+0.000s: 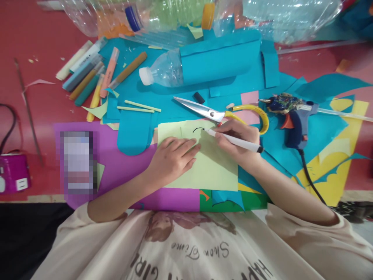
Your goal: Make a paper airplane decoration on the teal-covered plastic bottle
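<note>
A pale green sheet of paper (215, 167) lies in front of me, with a short curved black line near its top edge. My left hand (177, 154) rests flat on the sheet, fingers stretched out. In my right hand (240, 140) is a white marker (236, 141) with a black end, its tip at the right end of the drawn line. Just beyond that hand lie scissors (212, 114) with yellow handles. A small black marker cap (199, 97) sits above the blades.
A bottle wrapped in blue paper (218, 58) lies beyond the scissors. Several coloured markers (87, 74) are at the upper left, a glue gun (294, 120) with a cord at the right. Clear plastic bottles (169, 15) line the back. A blurred phone (77, 161) lies at the left.
</note>
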